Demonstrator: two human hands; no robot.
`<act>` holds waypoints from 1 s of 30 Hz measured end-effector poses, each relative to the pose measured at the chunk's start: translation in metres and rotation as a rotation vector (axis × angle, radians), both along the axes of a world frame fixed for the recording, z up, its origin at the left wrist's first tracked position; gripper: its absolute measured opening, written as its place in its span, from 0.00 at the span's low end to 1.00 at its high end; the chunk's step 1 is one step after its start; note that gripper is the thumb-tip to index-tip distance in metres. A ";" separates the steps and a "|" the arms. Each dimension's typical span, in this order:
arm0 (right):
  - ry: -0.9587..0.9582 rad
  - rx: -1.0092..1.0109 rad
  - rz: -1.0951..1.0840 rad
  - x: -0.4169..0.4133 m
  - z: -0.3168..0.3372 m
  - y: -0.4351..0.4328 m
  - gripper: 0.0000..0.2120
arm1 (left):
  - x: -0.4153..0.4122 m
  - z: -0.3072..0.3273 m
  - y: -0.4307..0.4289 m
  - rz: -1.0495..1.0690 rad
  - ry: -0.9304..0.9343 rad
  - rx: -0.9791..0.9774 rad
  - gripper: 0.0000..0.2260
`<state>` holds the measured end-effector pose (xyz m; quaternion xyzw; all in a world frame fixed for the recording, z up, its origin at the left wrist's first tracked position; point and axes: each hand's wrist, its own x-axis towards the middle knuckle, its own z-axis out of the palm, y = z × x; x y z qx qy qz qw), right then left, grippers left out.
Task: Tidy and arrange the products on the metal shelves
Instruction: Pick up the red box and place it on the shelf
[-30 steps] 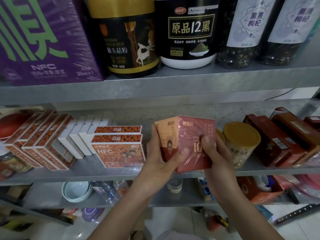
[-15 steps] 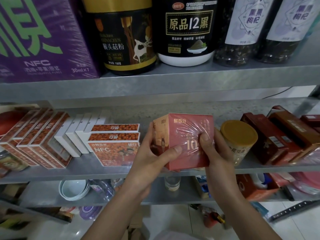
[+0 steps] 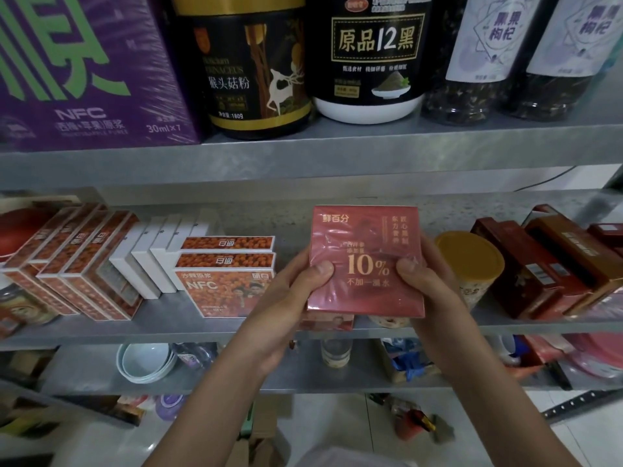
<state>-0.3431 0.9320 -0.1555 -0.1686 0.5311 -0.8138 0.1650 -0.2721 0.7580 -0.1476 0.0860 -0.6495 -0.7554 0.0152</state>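
A red shrink-wrapped box [image 3: 365, 237] marked "10%" faces me squarely in front of the middle metal shelf [image 3: 168, 326]. My left hand [image 3: 290, 298] grips its left edge, thumb on the front. My right hand [image 3: 435, 291] grips its right edge the same way. The box's lower edge hangs just above the shelf's front lip, over a small reddish pack [image 3: 328, 321] lying under it. To the left, orange NFC boxes [image 3: 224, 281] are stacked, with white boxes [image 3: 148, 261] and more orange ones [image 3: 84, 264] leaning beside them.
A yellow-lidded can [image 3: 470, 261] stands right of the red box, then dark red and brown boxes [image 3: 539, 267]. The upper shelf holds a purple carton [image 3: 91, 72], two black tubs [image 3: 371, 55] and dark jars. White bowls [image 3: 145, 362] and bottles sit on the lower shelf.
Both hands have turned the red box from an angled pose, corner toward me, to front face flat toward me. It stays at the same spot over the shelf edge.
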 end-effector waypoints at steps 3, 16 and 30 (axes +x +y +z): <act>0.173 0.179 -0.186 0.006 0.002 -0.003 0.45 | 0.000 0.001 0.004 0.055 0.035 -0.040 0.20; 0.075 0.275 0.103 -0.005 0.024 0.016 0.46 | -0.004 -0.011 -0.003 0.038 -0.003 0.258 0.26; -0.075 0.155 0.009 0.000 0.007 -0.004 0.39 | -0.009 -0.009 -0.002 0.035 0.007 0.058 0.32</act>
